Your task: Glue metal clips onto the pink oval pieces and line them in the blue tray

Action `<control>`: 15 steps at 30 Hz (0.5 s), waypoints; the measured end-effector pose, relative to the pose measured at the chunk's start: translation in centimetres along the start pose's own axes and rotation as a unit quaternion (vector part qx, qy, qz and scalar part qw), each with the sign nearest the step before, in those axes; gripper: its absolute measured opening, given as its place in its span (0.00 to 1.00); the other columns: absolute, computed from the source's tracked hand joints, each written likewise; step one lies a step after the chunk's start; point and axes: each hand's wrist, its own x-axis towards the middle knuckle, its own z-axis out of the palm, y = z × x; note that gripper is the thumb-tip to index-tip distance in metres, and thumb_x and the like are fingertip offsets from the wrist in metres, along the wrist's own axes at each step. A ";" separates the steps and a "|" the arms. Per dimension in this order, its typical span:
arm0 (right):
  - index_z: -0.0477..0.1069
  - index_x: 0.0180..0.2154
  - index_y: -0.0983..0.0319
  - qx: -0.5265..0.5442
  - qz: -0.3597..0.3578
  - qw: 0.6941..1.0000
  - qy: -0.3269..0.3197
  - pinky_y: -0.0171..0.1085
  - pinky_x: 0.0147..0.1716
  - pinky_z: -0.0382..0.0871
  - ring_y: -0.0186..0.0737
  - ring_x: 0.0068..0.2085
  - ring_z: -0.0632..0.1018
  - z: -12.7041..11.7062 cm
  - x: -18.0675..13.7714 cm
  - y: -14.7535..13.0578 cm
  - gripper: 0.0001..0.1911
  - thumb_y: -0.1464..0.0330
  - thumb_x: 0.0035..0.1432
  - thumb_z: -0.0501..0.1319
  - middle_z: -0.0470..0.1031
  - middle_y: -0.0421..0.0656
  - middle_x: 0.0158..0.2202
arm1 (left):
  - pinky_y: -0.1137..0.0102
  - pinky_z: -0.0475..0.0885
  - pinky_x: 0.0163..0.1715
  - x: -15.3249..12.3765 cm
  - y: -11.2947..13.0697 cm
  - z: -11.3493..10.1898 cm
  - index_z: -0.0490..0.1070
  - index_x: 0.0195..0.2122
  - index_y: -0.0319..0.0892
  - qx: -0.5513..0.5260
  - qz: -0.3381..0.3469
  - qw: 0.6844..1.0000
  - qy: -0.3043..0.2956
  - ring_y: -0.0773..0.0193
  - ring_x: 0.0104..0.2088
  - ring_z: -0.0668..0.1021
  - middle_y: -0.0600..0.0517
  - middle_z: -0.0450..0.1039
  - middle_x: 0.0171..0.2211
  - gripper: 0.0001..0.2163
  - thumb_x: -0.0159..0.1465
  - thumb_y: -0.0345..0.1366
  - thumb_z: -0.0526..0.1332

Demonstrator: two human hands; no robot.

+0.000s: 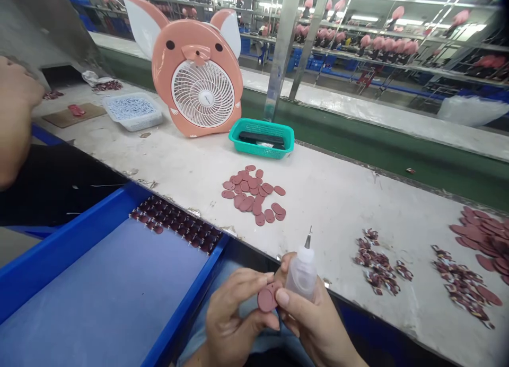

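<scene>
My left hand (pixel 233 314) pinches a small dark red oval piece (pixel 267 298) between thumb and fingers, low in the middle of the view. My right hand (pixel 314 319) grips a small translucent squeeze bottle (pixel 301 271) with a thin metal needle tip pointing up; its thumb also touches the oval piece. Both hands are held just in front of the near edge of the white workbench (pixel 338 197). A loose pile of the same red oval pieces (pixel 254 194) lies on the bench a little beyond the hands.
A blue tray (pixel 79 239) at lower left holds rows of dark red finished parts (pixel 175 224). Piles of small trim pieces (pixel 377 263) and more ovals (pixel 483 237) lie to the right. A pink pig-shaped fan (pixel 196 70), green basket (pixel 261 138) and white basket (pixel 133 111) stand behind. Another person's arm (pixel 16 118) is at far left.
</scene>
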 end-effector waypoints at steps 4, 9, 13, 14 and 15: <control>0.59 0.47 0.58 -0.076 -0.041 0.996 0.018 0.26 0.18 0.55 0.26 0.20 0.63 -0.1 -0.2 -0.1 0.29 0.53 0.53 0.70 0.67 0.33 0.26 | 0.73 0.76 0.40 -0.1 0.7 0.9 0.83 0.43 0.52 -0.127 -0.182 0.972 0.078 0.63 0.37 0.82 0.52 0.84 0.37 0.12 0.57 0.40 0.73; 0.51 0.57 0.53 -0.279 -0.104 0.951 0.085 0.32 0.27 0.68 0.36 0.31 0.74 -3.2 -1.2 -1.3 0.26 0.55 0.64 0.59 0.74 0.39 0.37 | 0.71 0.77 0.37 0.3 0.6 0.1 0.81 0.44 0.49 -0.306 -0.370 0.860 0.175 0.63 0.36 0.80 0.50 0.80 0.36 0.14 0.58 0.45 0.71; 0.66 0.51 0.53 -0.467 -0.205 0.856 0.091 0.33 0.40 0.73 0.40 0.43 0.79 -5.2 -2.4 -2.3 0.16 0.64 0.61 0.62 0.77 0.41 0.44 | 0.72 0.77 0.35 1.2 1.0 -0.4 0.80 0.45 0.47 -0.346 -0.416 0.822 0.177 0.66 0.33 0.78 0.51 0.77 0.35 0.19 0.56 0.48 0.72; 0.69 0.50 0.52 -0.486 -0.227 0.838 0.102 0.32 0.40 0.74 0.40 0.44 0.80 -5.3 -2.7 -2.5 0.15 0.64 0.61 0.63 0.78 0.41 0.45 | 0.72 0.77 0.35 1.3 1.2 -0.4 0.80 0.44 0.47 -0.349 -0.423 0.816 0.180 0.66 0.32 0.77 0.52 0.76 0.34 0.19 0.55 0.49 0.72; 0.71 0.49 0.51 -0.494 -0.247 0.824 0.125 0.32 0.41 0.75 0.41 0.45 0.81 -5.3 -3.0 -2.7 0.14 0.63 0.60 0.63 0.79 0.40 0.46 | 0.72 0.77 0.35 1.5 1.4 -0.3 0.80 0.43 0.47 -0.353 -0.430 0.811 0.183 0.67 0.32 0.77 0.53 0.76 0.33 0.18 0.54 0.49 0.73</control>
